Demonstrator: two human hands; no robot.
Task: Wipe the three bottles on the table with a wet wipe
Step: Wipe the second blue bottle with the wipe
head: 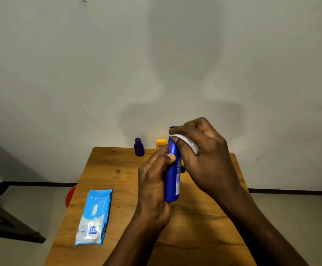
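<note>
Centre frame, above the wooden worktop (204,223), both hands are busy on the tall blue bottle (172,181). It's held upright, lifted clear of the wood. The left hand (154,181) wraps around its lower body from the left side, thumb pressed up against the blue surface. The right hand (204,150) comes in from the right, fingers curled over the bottle's top, clutching a white wet wipe (189,143) against the neck and shoulder of the bottle. Part of the wipe peeks out between fingers and palm.

Just behind, at the far edge of the worktop against the wall, stand the other two: a small dark purple bottle (139,147) to the left, and a yellow-capped bottle (160,143) just beside the blue one, partly hidden by it.

Lower left of the frame, a light blue pack of wipes (94,217) lies flat on the worktop. Something red (70,195) shows past the worktop's left edge.
</note>
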